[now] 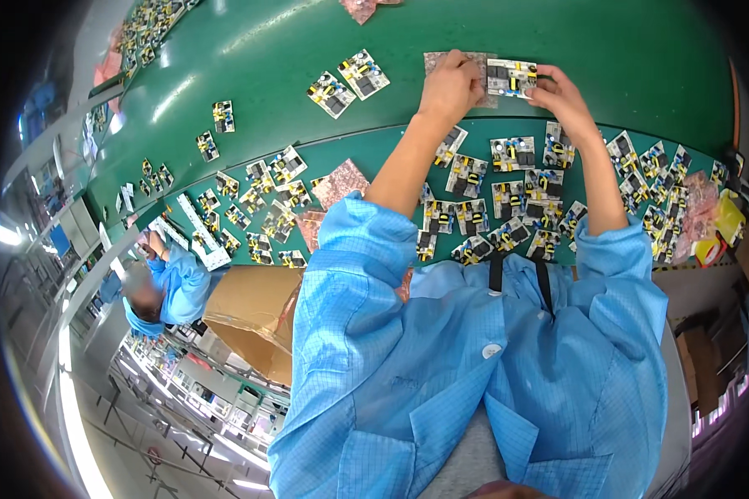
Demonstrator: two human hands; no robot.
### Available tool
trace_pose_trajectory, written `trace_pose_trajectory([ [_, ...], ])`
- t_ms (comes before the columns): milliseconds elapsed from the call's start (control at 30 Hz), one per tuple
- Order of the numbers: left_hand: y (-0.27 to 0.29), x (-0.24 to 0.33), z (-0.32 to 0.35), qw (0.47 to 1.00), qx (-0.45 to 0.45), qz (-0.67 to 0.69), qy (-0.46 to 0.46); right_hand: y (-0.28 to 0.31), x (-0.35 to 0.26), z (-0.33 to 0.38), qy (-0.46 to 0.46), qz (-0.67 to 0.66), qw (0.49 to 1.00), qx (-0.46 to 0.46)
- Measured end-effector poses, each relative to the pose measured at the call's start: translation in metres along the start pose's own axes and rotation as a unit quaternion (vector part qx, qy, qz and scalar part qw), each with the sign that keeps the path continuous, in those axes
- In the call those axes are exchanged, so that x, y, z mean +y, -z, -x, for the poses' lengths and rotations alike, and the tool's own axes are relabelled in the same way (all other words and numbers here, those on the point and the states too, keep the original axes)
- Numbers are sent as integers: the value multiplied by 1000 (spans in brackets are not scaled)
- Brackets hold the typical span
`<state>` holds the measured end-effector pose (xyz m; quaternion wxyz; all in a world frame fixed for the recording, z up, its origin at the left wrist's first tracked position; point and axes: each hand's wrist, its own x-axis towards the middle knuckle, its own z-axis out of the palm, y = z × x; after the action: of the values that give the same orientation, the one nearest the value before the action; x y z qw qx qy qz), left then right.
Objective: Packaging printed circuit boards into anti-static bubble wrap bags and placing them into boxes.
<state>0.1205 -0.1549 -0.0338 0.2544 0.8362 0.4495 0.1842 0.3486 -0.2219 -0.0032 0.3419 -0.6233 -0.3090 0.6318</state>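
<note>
At the far side of the green bench, my right hand (562,98) pinches the right edge of a circuit board (512,78) with black, yellow and blue parts. Just left of it, my left hand (453,83) is closed on a pinkish clear bubble bag (479,60), its fingertips partly hidden. The board's left end meets or overlaps the bag's edge; whether it is inside the bag I cannot tell. Nearer me, many similar circuit boards (512,154) lie between my forearms, some touching or overlapping.
Two boards (364,75) lie left of my hands. More boards (287,165) and a crumpled bubble bag (339,183) are at left; boards, pink bubble wrap (701,208) and a yellow item (729,218) at right. A cardboard box (254,316) and a co-worker in blue (179,283) are lower left.
</note>
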Motion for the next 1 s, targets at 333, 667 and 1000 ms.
trace_pose_trajectory([
  [333,16,-4,4,966,29,258,4,-9,5,1,-7,-9,1000,-6],
  [667,52,34,13,970,158,83,-165,-14,-8,36,43,33,996,76],
  [1000,85,101,67,969,124,151,-151,-61,-41,134,17,-130,990,49],
])
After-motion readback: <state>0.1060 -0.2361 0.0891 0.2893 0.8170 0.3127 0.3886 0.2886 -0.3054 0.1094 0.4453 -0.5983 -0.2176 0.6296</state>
